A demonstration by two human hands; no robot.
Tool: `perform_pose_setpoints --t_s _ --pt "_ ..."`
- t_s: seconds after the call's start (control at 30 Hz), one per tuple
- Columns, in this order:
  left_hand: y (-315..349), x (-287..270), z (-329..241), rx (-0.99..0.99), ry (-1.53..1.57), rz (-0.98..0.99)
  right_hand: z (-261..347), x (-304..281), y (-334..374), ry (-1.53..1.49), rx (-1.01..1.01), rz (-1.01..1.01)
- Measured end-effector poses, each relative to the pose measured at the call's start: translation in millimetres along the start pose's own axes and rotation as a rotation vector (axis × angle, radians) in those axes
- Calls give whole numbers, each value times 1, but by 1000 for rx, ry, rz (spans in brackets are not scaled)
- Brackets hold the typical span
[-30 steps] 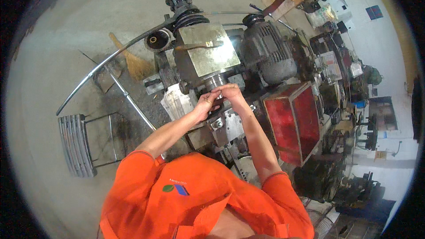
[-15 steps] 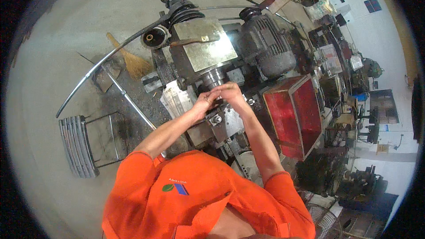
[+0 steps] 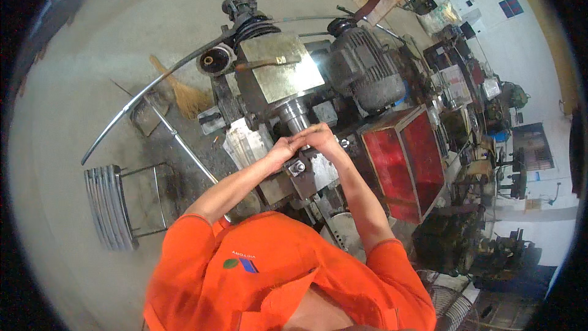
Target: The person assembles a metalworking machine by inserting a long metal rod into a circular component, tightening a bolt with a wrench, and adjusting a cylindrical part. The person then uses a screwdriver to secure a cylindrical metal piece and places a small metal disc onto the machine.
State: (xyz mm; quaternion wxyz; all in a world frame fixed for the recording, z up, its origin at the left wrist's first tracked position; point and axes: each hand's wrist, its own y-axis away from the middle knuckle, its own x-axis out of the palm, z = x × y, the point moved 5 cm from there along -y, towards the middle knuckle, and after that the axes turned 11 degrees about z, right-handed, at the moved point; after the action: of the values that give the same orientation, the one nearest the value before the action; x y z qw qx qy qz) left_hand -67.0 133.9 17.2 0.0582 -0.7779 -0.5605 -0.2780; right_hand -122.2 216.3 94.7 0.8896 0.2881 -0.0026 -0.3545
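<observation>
Your left hand (image 3: 283,149) and right hand (image 3: 320,137), together, now sit farther down the steel spindle (image 3: 295,116), seemingly working its end; their grip is hidden.

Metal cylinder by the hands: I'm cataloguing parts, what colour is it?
The metal cylinder is shiny silver-grey in the head view.

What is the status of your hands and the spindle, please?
Left hand, right hand: together at near end of spindle, grip unclear. Spindle: partly hidden by hands. Red box: right side, clear of hands.
</observation>
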Motion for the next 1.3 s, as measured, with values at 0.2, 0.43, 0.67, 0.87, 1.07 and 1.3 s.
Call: perform_pose_setpoints --t_s 0.2,0.43,0.67,0.87,1.07,1.3 --pt "4 -3 -7 -183 -26 29 10 -5 -8 87 40 -19" --pt "-7 -7 10 -162 24 26 6 -11 -12 94 6 -59" --pt "-7 -5 5 -214 -122 12 2 -9 -6 205 -68 -95" --pt "-15 1 -7 -214 -224 105 22 -21 1 382 -76 -17" --pt "-9 -1 -8 -187 -195 150 42 -14 14 239 -174 69" --pt "37 0 -79 84 -464 280 55 -13 46 -87 -71 114"
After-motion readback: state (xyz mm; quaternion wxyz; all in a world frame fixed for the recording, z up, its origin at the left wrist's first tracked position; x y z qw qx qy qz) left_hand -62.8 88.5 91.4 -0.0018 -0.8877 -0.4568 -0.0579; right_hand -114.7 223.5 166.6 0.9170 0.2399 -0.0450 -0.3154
